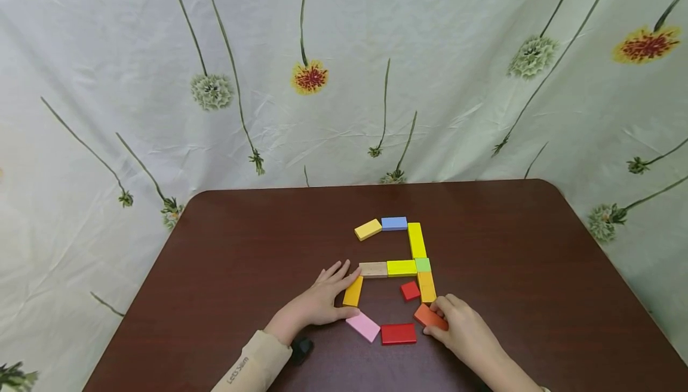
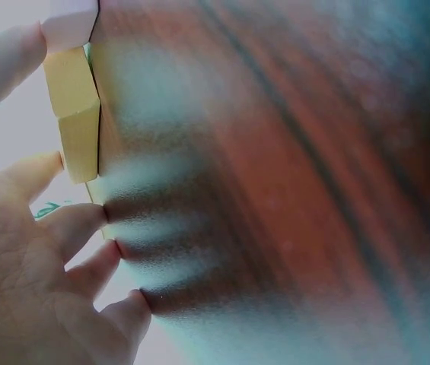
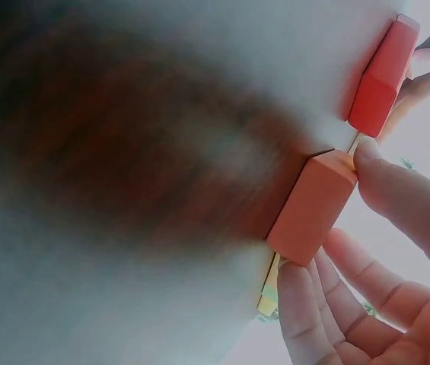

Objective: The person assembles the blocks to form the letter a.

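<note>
Between its thumb and fingers my right hand pinches an orange block, just below the lower end of an amber block; the right wrist view shows the same orange block held at its ends. My left hand lies spread, its thumb at the pink block and its index finger by the top of a yellow-orange block and the tan block. A long red block lies between the pink and orange blocks. A small red block sits inside this ring.
Farther up the dark brown table, a bright yellow block, a blue block and a pale yellow block form a bent line. A lime block and a green block join it to the ring. Behind hangs a flowered cloth.
</note>
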`<state>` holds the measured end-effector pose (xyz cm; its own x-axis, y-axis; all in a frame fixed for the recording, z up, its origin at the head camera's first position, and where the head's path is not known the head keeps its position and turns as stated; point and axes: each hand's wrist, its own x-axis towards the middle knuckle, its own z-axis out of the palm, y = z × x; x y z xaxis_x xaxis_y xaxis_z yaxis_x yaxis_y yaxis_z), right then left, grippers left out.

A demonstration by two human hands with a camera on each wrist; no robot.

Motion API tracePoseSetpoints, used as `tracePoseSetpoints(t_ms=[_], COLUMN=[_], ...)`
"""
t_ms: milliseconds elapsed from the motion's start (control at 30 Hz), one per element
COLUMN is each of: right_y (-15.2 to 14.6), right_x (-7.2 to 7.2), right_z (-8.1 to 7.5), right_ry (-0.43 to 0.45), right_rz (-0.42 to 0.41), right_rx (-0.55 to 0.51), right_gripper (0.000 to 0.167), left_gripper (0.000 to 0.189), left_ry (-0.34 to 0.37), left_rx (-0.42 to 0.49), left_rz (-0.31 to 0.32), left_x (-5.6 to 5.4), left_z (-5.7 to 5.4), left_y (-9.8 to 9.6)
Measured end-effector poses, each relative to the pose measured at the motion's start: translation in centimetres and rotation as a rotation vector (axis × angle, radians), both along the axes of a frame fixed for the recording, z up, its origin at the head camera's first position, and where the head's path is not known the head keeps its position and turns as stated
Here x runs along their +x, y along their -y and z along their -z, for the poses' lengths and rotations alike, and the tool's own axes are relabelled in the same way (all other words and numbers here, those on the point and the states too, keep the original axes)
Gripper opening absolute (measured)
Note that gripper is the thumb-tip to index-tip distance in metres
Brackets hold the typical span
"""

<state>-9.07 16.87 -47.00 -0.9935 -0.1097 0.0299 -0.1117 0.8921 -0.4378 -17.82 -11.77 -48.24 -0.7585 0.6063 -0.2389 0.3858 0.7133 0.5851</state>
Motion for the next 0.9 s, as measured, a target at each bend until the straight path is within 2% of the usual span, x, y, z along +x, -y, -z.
tracePoseSetpoints(t_ms=[200, 533, 900], right_y=[0.0, 0.06, -0.18], right_x=[-0.04, 0.0, 0.03], right_z=[-0.04, -0.15, -0.1], right_ry=[-0.002, 0.034, 0.015], right_rz=[0.001, 0.01, 0.005], right_rx=[-0.003, -0.011, -0.004], right_gripper=[0.035, 0.034, 0.034], left_gripper=[0.083, 0.084, 0.084], left_ry=[-0.001, 0.005, 0.012], left_rx=[0.005, -0.003, 0.002], left_rz=[0.001, -0.002, -0.015], left_x=[-0.03, -0.03, 0.04], left_z=[-0.14, 0.22, 0.14], left_y=[-0.01, 0.11, 0.05])
